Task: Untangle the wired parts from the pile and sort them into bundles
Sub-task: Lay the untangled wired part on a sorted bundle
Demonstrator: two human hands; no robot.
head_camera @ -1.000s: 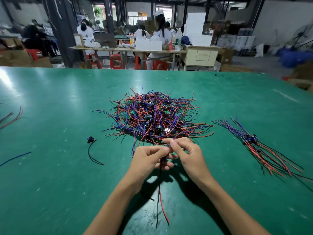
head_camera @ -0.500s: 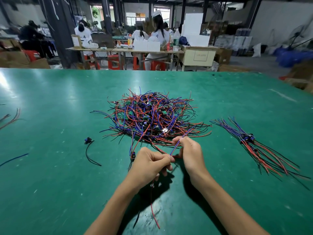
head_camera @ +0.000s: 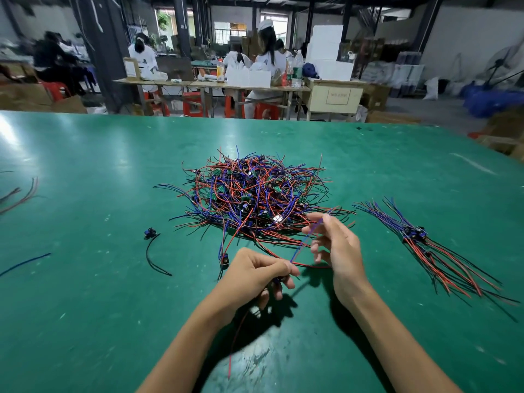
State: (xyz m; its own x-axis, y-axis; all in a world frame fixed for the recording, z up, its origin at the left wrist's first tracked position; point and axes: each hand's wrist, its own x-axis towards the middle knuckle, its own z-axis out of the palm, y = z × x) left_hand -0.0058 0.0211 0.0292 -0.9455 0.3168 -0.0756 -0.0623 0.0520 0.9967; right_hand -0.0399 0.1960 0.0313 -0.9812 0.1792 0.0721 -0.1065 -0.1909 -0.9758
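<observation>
A person's left hand (head_camera: pixel 255 275) grips one wired part (head_camera: pixel 279 279) low over the green surface (head_camera: pixel 85 279), fingers curled around its small body. Its blue wire (head_camera: pixel 306 241) slants up and right to the right hand (head_camera: pixel 336 245), whose loosely spread fingers touch it; whether they pinch is unclear. The tangled pile (head_camera: pixel 255 197) lies just beyond both hands, the sorted bundle (head_camera: pixel 425 245) to the right, nearer the right hand. The part's body is mostly hidden.
</observation>
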